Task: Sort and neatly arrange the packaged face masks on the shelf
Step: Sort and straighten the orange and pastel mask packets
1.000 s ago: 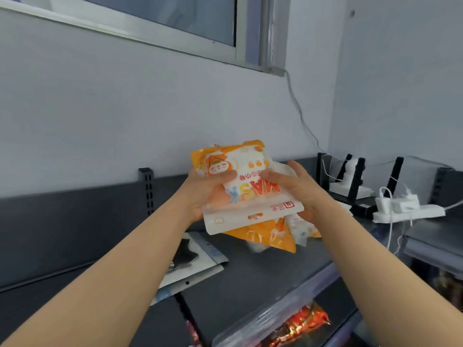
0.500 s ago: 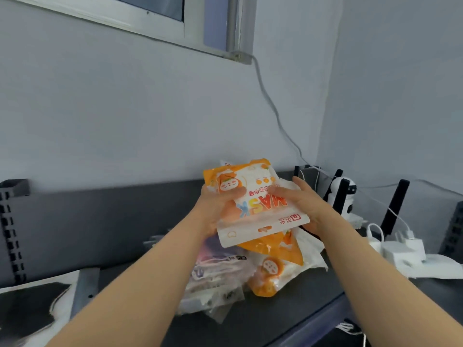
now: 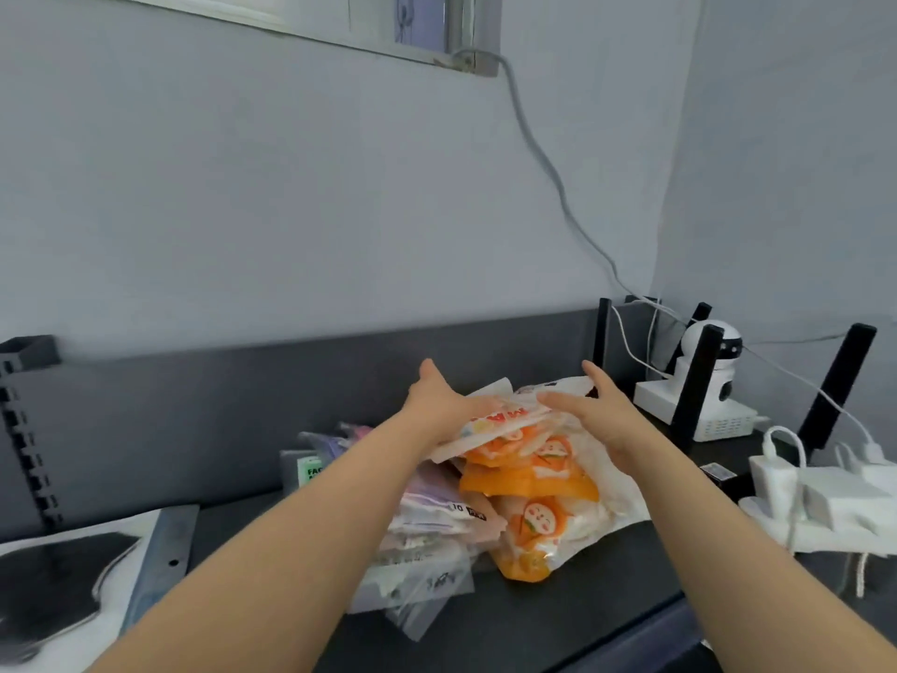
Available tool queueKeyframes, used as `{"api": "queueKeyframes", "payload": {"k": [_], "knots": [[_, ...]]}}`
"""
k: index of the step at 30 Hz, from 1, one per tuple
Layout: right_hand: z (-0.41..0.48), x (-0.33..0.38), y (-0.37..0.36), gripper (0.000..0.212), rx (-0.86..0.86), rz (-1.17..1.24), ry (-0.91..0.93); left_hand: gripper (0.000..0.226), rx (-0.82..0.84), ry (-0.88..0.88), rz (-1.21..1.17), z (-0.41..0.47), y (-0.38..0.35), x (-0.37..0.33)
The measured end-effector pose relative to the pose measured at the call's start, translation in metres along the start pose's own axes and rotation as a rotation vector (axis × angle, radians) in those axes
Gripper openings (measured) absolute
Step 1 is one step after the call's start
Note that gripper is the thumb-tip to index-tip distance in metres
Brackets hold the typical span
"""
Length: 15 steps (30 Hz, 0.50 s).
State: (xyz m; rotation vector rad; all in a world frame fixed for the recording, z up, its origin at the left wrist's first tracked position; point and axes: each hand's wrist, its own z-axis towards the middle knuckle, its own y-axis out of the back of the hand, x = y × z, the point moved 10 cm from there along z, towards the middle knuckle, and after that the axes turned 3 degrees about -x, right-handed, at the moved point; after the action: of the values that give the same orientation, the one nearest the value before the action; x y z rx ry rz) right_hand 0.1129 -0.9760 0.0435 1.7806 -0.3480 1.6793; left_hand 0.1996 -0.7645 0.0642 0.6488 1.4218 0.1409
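Orange pack (image 3: 491,428) lowered onto pile (image 3: 536,519), "FAC" label (image 3: 310,471)

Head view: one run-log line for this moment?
phase: stacking | left grip: open, on top packet | right grip: open, over it | packet: atop orange pile
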Motion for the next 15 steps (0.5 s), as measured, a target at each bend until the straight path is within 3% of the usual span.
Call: {"api": "queueKeyframes", "payload": {"k": [7, 15], "knots": [[-0.037, 0.074, -0.03, 0.076, -0.098, -0.21, 0.316, 0.082, -0.136, -0.118, -0.147, -0.044, 0.072, -0.006], [-0.16, 0.159, -0.172, 0.059, 0.219, -0.027, 0.508, 0.06, -0.381, -0.052, -0.249, -0.138, 0.222, 0.07]]}}
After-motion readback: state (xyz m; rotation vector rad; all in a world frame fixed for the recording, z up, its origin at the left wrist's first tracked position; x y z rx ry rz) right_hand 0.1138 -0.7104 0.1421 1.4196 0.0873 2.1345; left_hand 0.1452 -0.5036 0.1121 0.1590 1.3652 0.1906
